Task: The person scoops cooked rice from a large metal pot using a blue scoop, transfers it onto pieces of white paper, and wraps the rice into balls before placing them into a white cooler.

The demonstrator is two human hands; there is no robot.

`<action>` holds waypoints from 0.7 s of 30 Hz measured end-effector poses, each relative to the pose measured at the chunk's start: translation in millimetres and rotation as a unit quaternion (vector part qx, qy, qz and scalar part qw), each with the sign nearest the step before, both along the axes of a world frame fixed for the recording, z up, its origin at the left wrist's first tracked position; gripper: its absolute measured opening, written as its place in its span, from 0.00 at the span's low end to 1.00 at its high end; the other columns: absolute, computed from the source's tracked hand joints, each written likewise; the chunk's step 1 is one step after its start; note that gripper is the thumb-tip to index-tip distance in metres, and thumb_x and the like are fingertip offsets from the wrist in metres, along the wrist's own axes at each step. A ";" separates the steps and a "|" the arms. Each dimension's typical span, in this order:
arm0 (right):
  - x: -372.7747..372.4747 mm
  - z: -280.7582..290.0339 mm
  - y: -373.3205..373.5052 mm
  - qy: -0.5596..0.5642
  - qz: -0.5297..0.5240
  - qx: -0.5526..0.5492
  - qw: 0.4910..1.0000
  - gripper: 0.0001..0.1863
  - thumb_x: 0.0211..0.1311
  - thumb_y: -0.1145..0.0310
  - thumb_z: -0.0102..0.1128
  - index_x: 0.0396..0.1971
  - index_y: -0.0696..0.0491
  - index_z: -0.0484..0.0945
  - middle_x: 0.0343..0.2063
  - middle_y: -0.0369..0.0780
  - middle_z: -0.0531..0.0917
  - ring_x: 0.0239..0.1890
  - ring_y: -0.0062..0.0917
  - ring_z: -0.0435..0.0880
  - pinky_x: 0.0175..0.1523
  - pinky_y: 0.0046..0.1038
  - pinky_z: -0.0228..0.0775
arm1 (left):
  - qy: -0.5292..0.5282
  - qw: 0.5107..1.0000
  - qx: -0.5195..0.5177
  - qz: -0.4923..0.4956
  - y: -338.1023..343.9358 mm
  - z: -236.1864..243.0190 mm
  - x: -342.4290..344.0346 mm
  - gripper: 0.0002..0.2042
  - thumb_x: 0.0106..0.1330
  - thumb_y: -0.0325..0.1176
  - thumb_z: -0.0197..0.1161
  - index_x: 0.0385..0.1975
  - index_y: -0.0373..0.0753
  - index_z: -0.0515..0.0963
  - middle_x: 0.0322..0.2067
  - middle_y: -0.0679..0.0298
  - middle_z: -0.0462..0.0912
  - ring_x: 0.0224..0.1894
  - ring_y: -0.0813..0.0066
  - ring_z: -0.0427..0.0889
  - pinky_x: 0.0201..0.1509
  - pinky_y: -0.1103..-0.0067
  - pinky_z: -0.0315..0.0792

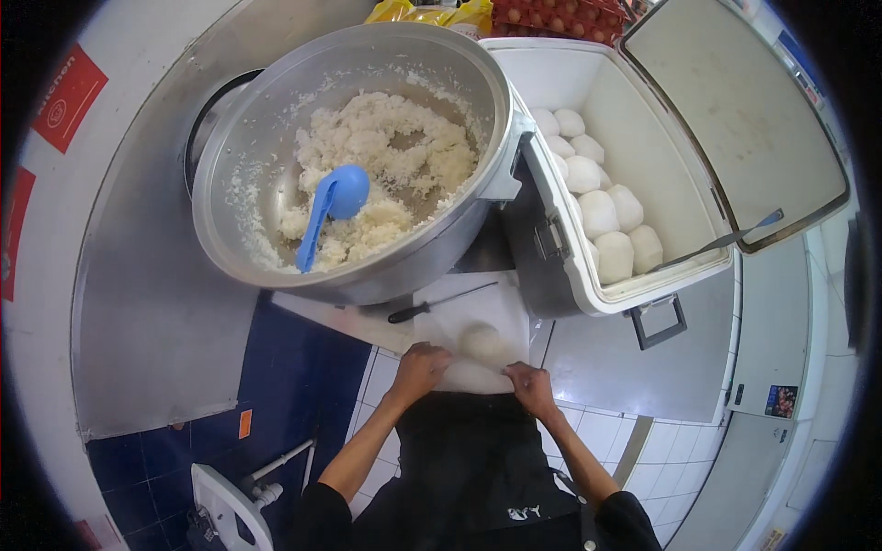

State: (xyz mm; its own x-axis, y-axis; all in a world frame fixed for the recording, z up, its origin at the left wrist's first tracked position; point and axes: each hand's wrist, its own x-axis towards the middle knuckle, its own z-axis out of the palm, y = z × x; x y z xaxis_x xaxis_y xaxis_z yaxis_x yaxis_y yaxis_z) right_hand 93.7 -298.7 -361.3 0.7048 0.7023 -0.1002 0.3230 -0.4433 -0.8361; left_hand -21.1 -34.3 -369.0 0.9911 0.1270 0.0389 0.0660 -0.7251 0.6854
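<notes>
Both hands grip the near edge of a white sheet [469,298] on the counter, my left hand [421,372] at its left corner and my right hand [531,386] at its right, fingers closed, the edge lifted. A round rice mound [480,342] sits on the sheet. A tool with a black handle [401,314] and thin metal shaft lies across the sheet's far part. Beyond stands a large metal pot [358,280] of cooked rice [386,138] with a blue scoop [349,191] in it.
An open cooler [606,298] of several white wrapped bundles [599,213] stands at the right, its lid [735,110] raised, a long metal utensil [717,245] across its near corner. Red egg trays [556,20] and yellow packages [413,16] are at the back. A white sink [230,514] is at lower left.
</notes>
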 end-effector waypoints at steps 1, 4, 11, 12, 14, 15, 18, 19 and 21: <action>5.5 -4.4 7.0 0.020 -0.060 -0.018 0.998 0.08 0.69 0.69 0.57 0.36 0.57 0.82 0.31 0.49 0.86 0.35 0.44 0.86 0.39 0.38 0.78 | -0.033 0.999 -0.002 0.028 -3.8 -0.4 9.1 0.07 0.58 0.28 0.65 0.35 0.37 0.83 0.33 0.56 0.86 0.39 0.55 0.85 0.51 0.64 0.76; 21.7 -20.2 33.7 -0.030 -0.144 -0.066 0.987 0.13 0.69 0.64 0.58 0.29 0.57 0.80 0.24 0.49 0.84 0.29 0.46 0.85 0.33 0.39 0.76 | 0.050 0.987 0.027 0.149 -12.5 -1.3 42.8 0.07 0.59 0.33 0.66 0.27 0.36 0.79 0.30 0.54 0.85 0.35 0.55 0.84 0.41 0.64 0.75; 33.9 -37.3 44.3 -0.225 -0.129 -0.123 0.958 0.08 0.62 0.66 0.63 0.36 0.52 0.76 0.30 0.42 0.82 0.33 0.41 0.85 0.34 0.42 0.77 | -0.004 0.975 0.151 0.162 -6.3 -14.7 59.6 0.10 0.59 0.37 0.66 0.34 0.41 0.77 0.35 0.57 0.82 0.43 0.54 0.81 0.42 0.59 0.73; 36.9 -30.6 48.9 -0.228 -0.143 -0.080 0.960 0.09 0.61 0.68 0.63 0.38 0.53 0.75 0.33 0.43 0.81 0.38 0.41 0.84 0.39 0.43 0.77 | -0.065 0.974 0.146 0.159 -1.5 -5.1 64.6 0.11 0.58 0.36 0.65 0.38 0.41 0.77 0.36 0.58 0.81 0.44 0.55 0.80 0.43 0.59 0.73; 40.4 -4.8 66.3 -0.227 -0.134 -0.017 0.964 0.11 0.60 0.71 0.63 0.41 0.55 0.74 0.40 0.47 0.79 0.48 0.45 0.80 0.50 0.43 0.74 | -0.125 0.968 0.142 0.167 8.1 -1.4 71.1 0.13 0.58 0.34 0.64 0.42 0.42 0.76 0.38 0.59 0.80 0.46 0.55 0.80 0.44 0.60 0.73; 47.1 0.0 77.9 -0.230 -0.128 -0.014 0.965 0.11 0.60 0.71 0.63 0.41 0.55 0.74 0.40 0.47 0.79 0.48 0.45 0.80 0.50 0.43 0.74 | -0.105 0.968 0.154 0.167 13.7 -6.8 76.9 0.13 0.58 0.32 0.63 0.43 0.41 0.77 0.38 0.59 0.80 0.46 0.56 0.80 0.45 0.61 0.73; 72.6 -11.2 103.8 -0.245 -0.082 0.007 0.966 0.15 0.59 0.73 0.61 0.46 0.56 0.74 0.45 0.48 0.79 0.51 0.47 0.78 0.54 0.44 0.73 | -0.054 0.968 0.199 0.143 22.3 -31.0 93.7 0.13 0.59 0.29 0.61 0.45 0.40 0.78 0.40 0.57 0.80 0.47 0.57 0.80 0.48 0.62 0.74; 82.8 -27.4 107.0 -0.295 -0.074 -0.030 0.952 0.17 0.58 0.74 0.60 0.49 0.58 0.74 0.47 0.50 0.78 0.53 0.47 0.77 0.57 0.43 0.71 | -0.021 0.967 0.228 0.110 20.0 -38.0 103.0 0.14 0.59 0.27 0.59 0.46 0.39 0.78 0.41 0.57 0.80 0.47 0.56 0.80 0.49 0.62 0.74; 92.4 -42.7 114.1 -0.344 -0.059 -0.063 0.935 0.20 0.57 0.76 0.59 0.51 0.59 0.73 0.49 0.51 0.77 0.55 0.48 0.76 0.61 0.43 0.70 | -0.030 0.963 0.237 0.123 21.2 -44.7 113.4 0.14 0.59 0.25 0.58 0.47 0.39 0.78 0.41 0.57 0.80 0.47 0.56 0.80 0.51 0.61 0.74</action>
State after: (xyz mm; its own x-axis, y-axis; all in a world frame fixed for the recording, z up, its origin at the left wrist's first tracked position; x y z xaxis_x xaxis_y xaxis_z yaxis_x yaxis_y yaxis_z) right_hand 186.1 -184.6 -404.0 0.7041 0.6294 0.3287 0.7084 -0.5902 -0.3872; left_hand 92.3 -13.1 -413.7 0.9276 0.3117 0.2061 0.2469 -0.9252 0.2881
